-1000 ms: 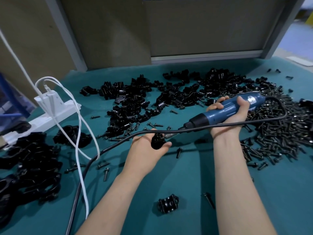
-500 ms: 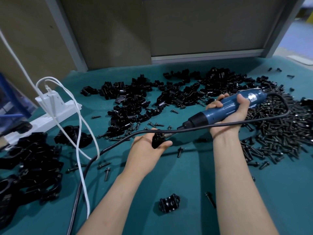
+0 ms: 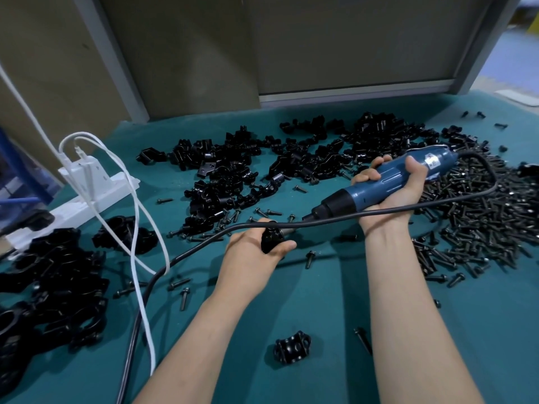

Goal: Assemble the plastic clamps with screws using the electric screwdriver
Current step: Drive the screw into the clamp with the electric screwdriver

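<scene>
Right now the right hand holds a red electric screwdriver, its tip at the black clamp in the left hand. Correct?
No: the head view shows the electric screwdriver is blue, not red. The right hand does hold it, its tip at the black clamp in the left hand.

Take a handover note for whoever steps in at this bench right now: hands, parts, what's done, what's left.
Left hand grips a black clamp. Right hand grips the electric screwdriver, its bit at that clamp.
Loose clamp parts lie far centre; screws are heaped on the right.
Done: the left pile looks assembled; one more clamp lies near the front.
Left: drive this screw, then work through the many remaining parts.
</scene>
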A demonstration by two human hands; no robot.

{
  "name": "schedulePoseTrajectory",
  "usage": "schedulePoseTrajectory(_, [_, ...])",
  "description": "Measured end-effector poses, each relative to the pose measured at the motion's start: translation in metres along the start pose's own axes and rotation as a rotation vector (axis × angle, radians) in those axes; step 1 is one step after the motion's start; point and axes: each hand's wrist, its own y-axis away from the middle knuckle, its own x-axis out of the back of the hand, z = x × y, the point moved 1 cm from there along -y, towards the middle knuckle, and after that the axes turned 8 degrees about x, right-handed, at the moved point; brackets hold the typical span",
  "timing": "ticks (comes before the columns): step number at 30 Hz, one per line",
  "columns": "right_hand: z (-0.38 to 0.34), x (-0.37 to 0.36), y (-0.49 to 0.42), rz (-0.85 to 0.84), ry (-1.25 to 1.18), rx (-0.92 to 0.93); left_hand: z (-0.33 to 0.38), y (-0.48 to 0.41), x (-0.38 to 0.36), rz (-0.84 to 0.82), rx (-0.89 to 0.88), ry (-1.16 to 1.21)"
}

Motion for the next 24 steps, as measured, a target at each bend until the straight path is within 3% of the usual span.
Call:
schedulePoseTrajectory(9, [-0.0005,-0.0021,-0.0011,-0.152,-0.052,-0.007,0.0056,0.0054,0.0026,-0.035,-0.001,0.043])
schedulePoseTrajectory(17, [-0.0008,0.0006,-0.0007,-0.143,-0.077,0.002,0.003,0.0038,0.0026,-0.048,0.022,0.064])
schedulePoseTrajectory(24, [0.0001,-0.0044,0.0018,-0.252,-0.141,-0.02,0.0062,0.0042,0.0047,-0.073,0.024,0.105])
